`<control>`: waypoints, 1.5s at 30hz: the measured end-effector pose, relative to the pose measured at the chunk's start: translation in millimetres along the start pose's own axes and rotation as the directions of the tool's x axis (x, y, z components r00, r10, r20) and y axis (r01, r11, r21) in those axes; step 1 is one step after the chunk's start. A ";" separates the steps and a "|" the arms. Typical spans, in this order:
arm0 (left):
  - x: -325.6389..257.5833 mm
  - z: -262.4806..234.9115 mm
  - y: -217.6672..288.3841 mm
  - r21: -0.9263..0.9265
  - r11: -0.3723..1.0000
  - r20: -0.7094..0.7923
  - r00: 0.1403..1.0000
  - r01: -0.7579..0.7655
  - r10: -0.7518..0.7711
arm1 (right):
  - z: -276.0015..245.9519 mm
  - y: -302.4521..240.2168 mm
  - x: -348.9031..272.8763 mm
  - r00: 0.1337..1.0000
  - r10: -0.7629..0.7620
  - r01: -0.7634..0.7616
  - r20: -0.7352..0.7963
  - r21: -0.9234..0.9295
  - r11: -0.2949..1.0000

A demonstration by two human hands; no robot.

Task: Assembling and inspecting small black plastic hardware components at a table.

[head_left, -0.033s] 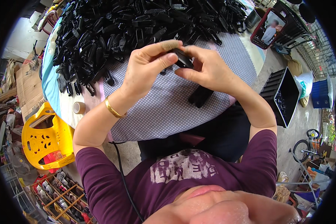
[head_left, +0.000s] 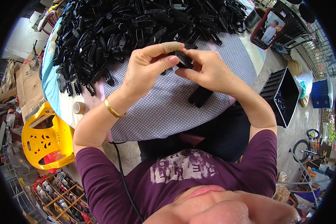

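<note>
Over the near part of the pile, my left hand and my right hand meet at a small black plastic part. My right thumb and fingers grip it from the right. My left thumb and index finger, the latter wrapped in a tan bandage, close on its left end. The fingers cover much of it, and its exact kind cannot be made out. Beneath my right wrist, several longer black pieces lie on the dotted tablecloth. A large heap of similar black plastic parts spreads beyond my hands.
A tape roll sits at the table's left, beside a yellow chair. On the right are a phone standing at the table's edge, and a black crate on the floor holding small dark pieces. A black cable hangs near my left arm.
My left index fingertip has shifted slightly downward and the black part has turned a little between my fingers. My arms and the surroundings stay put.
</note>
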State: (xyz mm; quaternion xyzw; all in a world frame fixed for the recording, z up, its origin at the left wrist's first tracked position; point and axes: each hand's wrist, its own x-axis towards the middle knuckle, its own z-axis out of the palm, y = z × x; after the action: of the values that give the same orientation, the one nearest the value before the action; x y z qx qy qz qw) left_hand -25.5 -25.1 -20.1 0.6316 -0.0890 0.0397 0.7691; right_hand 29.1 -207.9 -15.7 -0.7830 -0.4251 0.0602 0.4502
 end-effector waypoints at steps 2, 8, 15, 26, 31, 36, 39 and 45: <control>-0.3 -1.6 4.9 0.077 0.997 0.071 0.997 -0.004 -0.001 | 1.1 1.1 -1.9 0.999 -0.017 0.017 0.036 0.021 1.000; -2.1 -4.4 9.9 0.110 0.993 0.094 0.995 0.032 -0.042 | 9.8 0.6 -1.3 0.995 -0.097 0.095 -0.028 -0.056 0.994; -26.2 -8.2 33.2 0.823 0.393 0.356 0.912 -0.410 0.205 | -5.2 12.9 1.4 0.944 -0.132 0.181 0.302 -0.141 0.973; -66.4 -117.0 28.3 0.857 -0.101 -0.488 0.859 0.505 0.156 | 27.7 -4.4 29.9 0.877 -0.391 0.480 0.278 -0.510 0.713; -26.4 -81.0 -0.1 0.951 0.026 -0.298 0.890 0.309 0.346 | 26.2 19.1 42.6 0.851 -0.450 0.506 0.271 -0.653 0.564; 12.5 -57.5 -19.0 0.986 0.010 -0.150 0.867 0.165 0.476 | 2.2 35.6 38.3 0.904 -0.401 0.387 0.146 -0.676 0.626; 29.5 -44.6 -25.0 0.992 0.079 -0.122 0.856 0.095 0.502 | -11.5 46.5 33.9 0.928 -0.366 0.319 0.070 -0.659 0.681; 52.2 -28.2 -27.8 0.993 -0.044 -0.079 0.875 0.114 0.478 | -29.4 40.2 28.3 0.986 -0.169 0.121 0.000 -0.699 0.705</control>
State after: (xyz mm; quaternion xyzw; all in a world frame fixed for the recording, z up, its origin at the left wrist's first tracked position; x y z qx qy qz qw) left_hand 33.0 -5.7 -42.3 0.9412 0.0427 0.3274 0.0720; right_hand 85.5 -216.1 -20.7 -0.8603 -0.4619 -0.1646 0.1394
